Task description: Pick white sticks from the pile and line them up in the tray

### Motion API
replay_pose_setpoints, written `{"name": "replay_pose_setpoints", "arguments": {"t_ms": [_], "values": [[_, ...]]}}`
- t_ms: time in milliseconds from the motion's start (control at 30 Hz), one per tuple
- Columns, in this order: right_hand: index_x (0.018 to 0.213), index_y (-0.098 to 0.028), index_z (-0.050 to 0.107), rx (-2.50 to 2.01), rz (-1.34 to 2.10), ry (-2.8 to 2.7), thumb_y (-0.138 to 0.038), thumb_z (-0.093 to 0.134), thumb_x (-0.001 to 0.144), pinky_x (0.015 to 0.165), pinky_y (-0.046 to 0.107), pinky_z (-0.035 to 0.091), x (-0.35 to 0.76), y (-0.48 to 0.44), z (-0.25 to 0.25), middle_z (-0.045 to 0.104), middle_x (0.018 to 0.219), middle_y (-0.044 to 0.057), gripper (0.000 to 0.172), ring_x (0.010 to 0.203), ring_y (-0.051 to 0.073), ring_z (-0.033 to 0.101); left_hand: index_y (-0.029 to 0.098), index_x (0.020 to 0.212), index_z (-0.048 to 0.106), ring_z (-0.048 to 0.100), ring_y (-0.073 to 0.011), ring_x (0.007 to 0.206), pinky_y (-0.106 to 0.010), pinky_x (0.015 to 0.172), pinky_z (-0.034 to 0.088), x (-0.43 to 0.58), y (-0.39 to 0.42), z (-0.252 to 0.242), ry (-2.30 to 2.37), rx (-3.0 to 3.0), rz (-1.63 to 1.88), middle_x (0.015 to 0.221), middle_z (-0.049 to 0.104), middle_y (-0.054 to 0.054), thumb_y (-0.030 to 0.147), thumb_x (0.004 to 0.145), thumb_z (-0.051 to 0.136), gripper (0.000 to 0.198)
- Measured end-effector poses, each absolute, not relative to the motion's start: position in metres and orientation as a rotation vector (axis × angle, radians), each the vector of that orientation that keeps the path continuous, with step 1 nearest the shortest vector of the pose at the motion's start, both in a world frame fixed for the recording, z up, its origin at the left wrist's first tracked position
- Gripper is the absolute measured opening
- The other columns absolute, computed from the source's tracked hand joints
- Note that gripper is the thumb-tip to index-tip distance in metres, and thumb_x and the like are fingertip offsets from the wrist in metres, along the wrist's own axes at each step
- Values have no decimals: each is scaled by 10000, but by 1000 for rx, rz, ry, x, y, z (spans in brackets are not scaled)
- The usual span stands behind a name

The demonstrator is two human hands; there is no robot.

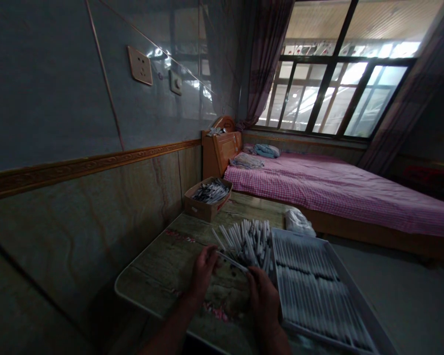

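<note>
Dimness covered the tabletop [151,271]. Left of the tray [355,296], the left hand [204,266] and right hand [263,296] pinched opposite ends of a slim stick [233,261], near a loose heap [255,239]. A slack pinch could have dropped the stick, or a brushing knuckle scattered the heap. Fingers hid the stick's ends, blur obscured its detail, and the frame cropped the tray's near corner.

No lettering seems readable in this light.

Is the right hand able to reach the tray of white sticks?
Probably yes: the right hand is close beside the tray, with nothing visible between them, though it holds one end of a thin stick.
</note>
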State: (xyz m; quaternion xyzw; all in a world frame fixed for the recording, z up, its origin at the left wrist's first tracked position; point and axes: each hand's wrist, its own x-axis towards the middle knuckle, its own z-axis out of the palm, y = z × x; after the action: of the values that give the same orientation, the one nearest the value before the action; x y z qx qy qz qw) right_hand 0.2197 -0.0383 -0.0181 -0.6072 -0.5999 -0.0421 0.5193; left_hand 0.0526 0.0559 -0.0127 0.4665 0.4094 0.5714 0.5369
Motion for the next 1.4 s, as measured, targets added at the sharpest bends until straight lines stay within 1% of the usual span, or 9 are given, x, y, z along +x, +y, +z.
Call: {"name": "replay_pose_setpoints", "arguments": {"t_ms": [100, 167, 267, 400, 600, 733, 867, 1100, 1400], "values": [[991, -207, 686, -1421, -142, -1494, -415, 406, 1014, 767, 252, 532, 219, -39, -15, 747, 913, 53, 350, 839, 168, 712, 158, 1010, 659, 604, -133, 572, -220, 508, 434, 60, 50, -8, 830, 901, 1253, 675, 648, 9, 640, 628, 767, 624], [968, -213, 686, -1431, -157, -1560, -405, 396, 1022, 749, 241, 513, 217, -40, -12, 735, 883, 44, 352, 816, 156, 702, 147, 882, 684, 587, -115, 554, -215, 512, 431, 64, 46, -4, 786, 854, 1219, 677, 662, 3, 603, 569, 825, 570], [770, -216, 655, -1497, -209, -1638, -406, 355, 1036, 631, 235, 450, 213, -40, -10, 672, 696, 19, 444, 657, 138, 656, 144, 741, 683, 559, -101, 531, -212, 510, 422, 64, 45, -2, 789, 850, 1205, 644, 661, 8, 569, 528, 861, 507], [599, -223, 557, -1524, -263, -1692, -391, 257, 1056, 515, 248, 350, 212, -40, -9, 575, 525, -10, 571, 485, 116, 569, 145, 722, 684, 566, -111, 531, -215, 496, 414, 62, 49, -5, 804, 892, 1173, 653, 686, -12, 589, 523, 852, 515], [862, -224, 626, -1548, -49, -1625, -445, 345, 1023, 616, 234, 436, 211, -44, 0, 698, 766, 16, 392, 686, 147, 671, 150, 693, 665, 530, -104, 474, -216, 457, 388, 63, 53, -4, 854, 917, 1206, 596, 668, -4, 610, 491, 848, 535], [746, -233, 561, -1621, -66, -1614, -521, 310, 1020, 561, 243, 398, 212, -42, -7, 652, 658, 1, 470, 589, 144, 636, 148, 688, 662, 518, -102, 462, -219, 453, 387, 62, 53, -4, 856, 938, 1194, 584, 663, -2, 620, 492, 843, 542], [648, -240, 528, -1673, -149, -1646, -515, 212, 1037, 500, 256, 321, 213, -40, -16, 602, 543, -10, 572, 476, 131, 577, 146, 700, 674, 540, -107, 484, -219, 466, 398, 62, 53, -8, 861, 970, 1190, 610, 674, -8, 621, 528, 828, 528], [823, -232, 607, -1632, -57, -1594, -518, 291, 1024, 576, 243, 391, 209, -42, -9, 688, 709, 12, 472, 624, 152, 662, 154, 691, 673, 539, -108, 491, -216, 468, 398, 62, 52, -4, 862, 956, 1209, 593, 669, 1, 611, 513, 839, 518], [648, -235, 546, -1690, -200, -1657, -499, 167, 1050, 495, 259, 293, 212, -39, -18, 611, 523, -15, 612, 445, 111, 569, 148, 729, 684, 574, -121, 518, -225, 495, 417, 61, 51, -6, 857, 1016, 1178, 649, 697, -22, 583, 591, 814, 475]]}}
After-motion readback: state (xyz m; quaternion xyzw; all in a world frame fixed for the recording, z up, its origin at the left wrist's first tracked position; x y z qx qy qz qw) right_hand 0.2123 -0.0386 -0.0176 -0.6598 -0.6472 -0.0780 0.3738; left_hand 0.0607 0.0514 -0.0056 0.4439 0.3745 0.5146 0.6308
